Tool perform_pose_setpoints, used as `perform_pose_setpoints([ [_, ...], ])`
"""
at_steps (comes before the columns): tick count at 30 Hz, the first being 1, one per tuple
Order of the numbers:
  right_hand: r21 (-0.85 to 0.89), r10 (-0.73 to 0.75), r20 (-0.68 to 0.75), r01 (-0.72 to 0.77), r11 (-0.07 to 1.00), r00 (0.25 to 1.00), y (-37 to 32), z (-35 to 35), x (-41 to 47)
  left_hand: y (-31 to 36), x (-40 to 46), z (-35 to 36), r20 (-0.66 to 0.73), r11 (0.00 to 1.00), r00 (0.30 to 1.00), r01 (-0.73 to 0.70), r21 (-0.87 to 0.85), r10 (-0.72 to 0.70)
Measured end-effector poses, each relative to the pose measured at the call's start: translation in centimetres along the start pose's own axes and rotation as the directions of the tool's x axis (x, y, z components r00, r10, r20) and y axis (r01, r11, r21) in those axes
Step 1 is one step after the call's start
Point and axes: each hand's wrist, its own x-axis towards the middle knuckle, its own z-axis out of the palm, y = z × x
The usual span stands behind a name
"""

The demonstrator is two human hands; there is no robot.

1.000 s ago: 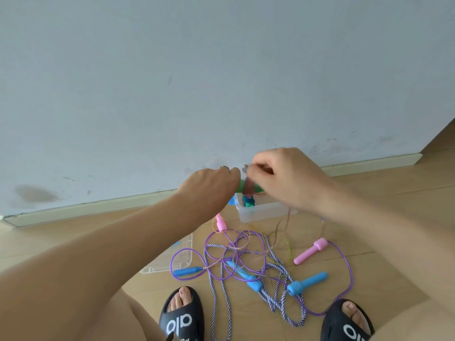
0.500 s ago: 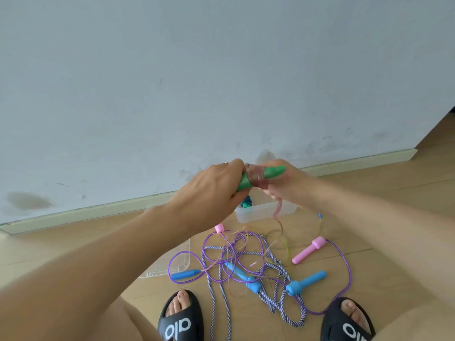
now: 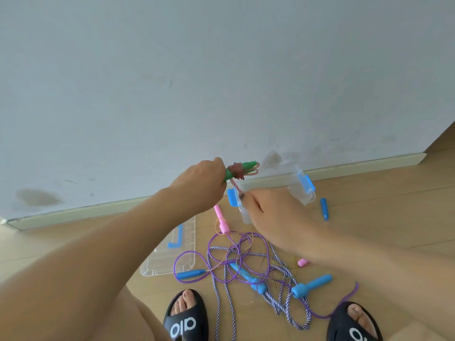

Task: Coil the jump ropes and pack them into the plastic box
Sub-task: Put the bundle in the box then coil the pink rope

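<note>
Right hand [image 3: 268, 212] has dropped from the green handles [image 3: 242, 169], pinching the pink cord's [image 3: 235, 184] tail above the plastic box [image 3: 305, 190]. Left hand [image 3: 199, 185] grip stays closed on the handles, cord wound round them.

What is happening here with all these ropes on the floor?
A person is bundling a jump rope. The left hand holds up the green handles, which have pink cord wound around them, while the right hand pulls the cord's loose end tight. The clear plastic box stands open by the wall, its lid lying apart on the floor. Several ropes are not yet coiled: a purple cord and a striped rope lie tangled between the person's feet.
</note>
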Motion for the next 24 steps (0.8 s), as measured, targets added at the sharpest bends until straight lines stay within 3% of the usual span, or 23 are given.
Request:
perform_pose_setpoints([
  [5,-0.146,-0.158,-0.204,0.130,0.981,0.966,-0.7,-2.0,1.3,0.9,0.1,1.0,0.038,0.955,0.991,-0.130,0.267,0.125],
  [9,-0.205,-0.222,-0.221,0.177,0.963,0.950,0.2,-4.6,3.3,2.6,-0.9,0.4,0.049,0.916,0.974,-0.223,0.335,0.219],
  [15,0.077,-0.191,-0.006,0.190,0.979,0.982,2.0,-6.0,4.9,4.5,-3.5,-0.7,0.020,0.898,0.921,-0.384,0.213,0.389],
  [19,0.270,-0.128,0.113,0.094,0.958,0.985,2.6,-6.0,5.4,4.0,-4.0,-1.2,-0.064,0.895,0.894,-0.439,0.083,0.444],
  [24,0.506,0.000,0.151,-0.077,0.859,0.989,3.1,-4.6,6.1,2.8,-3.5,-2.1,-0.172,0.870,0.861,-0.491,-0.043,0.478],
])
